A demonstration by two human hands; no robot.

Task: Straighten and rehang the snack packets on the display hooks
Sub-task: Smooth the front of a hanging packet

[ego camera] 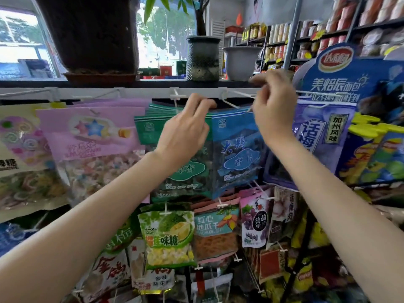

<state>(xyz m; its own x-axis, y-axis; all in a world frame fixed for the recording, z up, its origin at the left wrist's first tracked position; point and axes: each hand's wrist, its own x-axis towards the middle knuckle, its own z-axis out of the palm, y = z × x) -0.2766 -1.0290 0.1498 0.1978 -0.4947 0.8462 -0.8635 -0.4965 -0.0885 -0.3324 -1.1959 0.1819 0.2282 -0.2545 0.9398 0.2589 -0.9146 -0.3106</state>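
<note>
A blue snack packet (237, 149) hangs in the top row, with green packets (153, 127) just left of it. My left hand (185, 130) pinches the blue packet's top left corner. My right hand (273, 106) is raised at the packet's top right, fingers curled around the tip of a white display hook (240, 94). Whether the packet's hole sits on the hook is hidden by my hands.
Pink candy packets (94, 132) hang to the left, a purple plum packet (321, 136) to the right. Lower rows hold durian candy (168, 237) and other bags. Plant pots (203, 57) stand on the ledge above the white rail (87, 92). A blue bread sign (341, 73) is at right.
</note>
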